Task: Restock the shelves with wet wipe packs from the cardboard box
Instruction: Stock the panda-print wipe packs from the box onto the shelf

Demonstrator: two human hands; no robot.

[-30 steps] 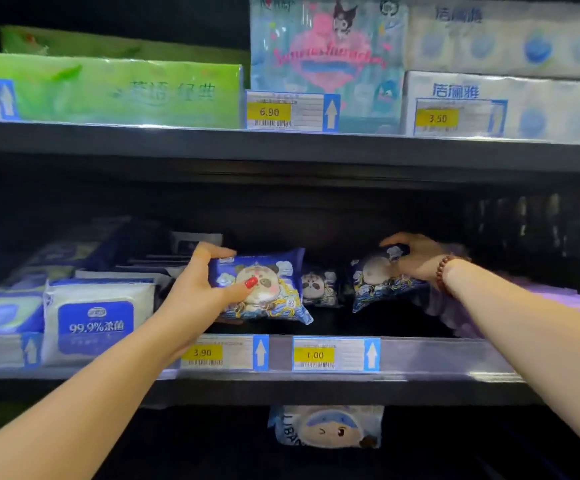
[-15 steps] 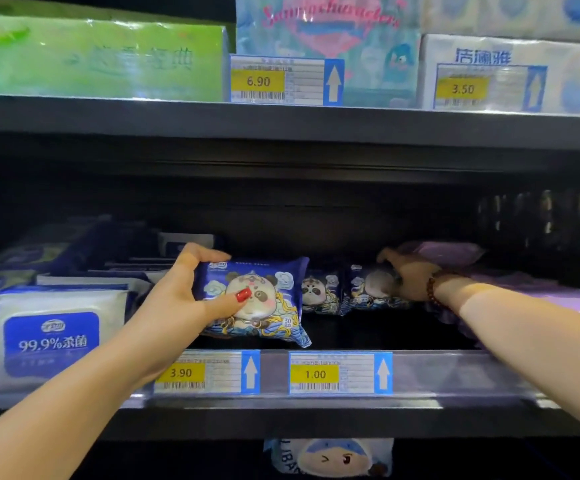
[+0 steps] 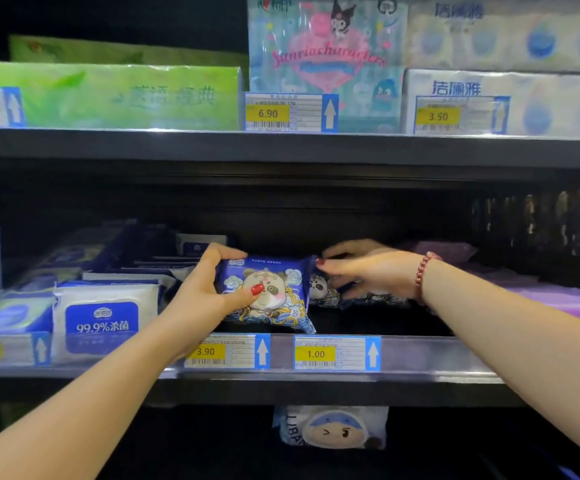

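Plainly, at the front edge of the middle shelf, above the 3.90 price tag, the left hand gripped the blue panda wet wipe pack between thumb and curled fingers, while the right hand, fingers straight, touched its upper right corner. Released there it could tip over the lip; pushed deeper it would likely shove the small panda packs just behind, purple packs crowding their right.

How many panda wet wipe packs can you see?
3: a large pack gripped by the left hand, a smaller pack just right of it, a third pack under the right hand. Others may hide behind.
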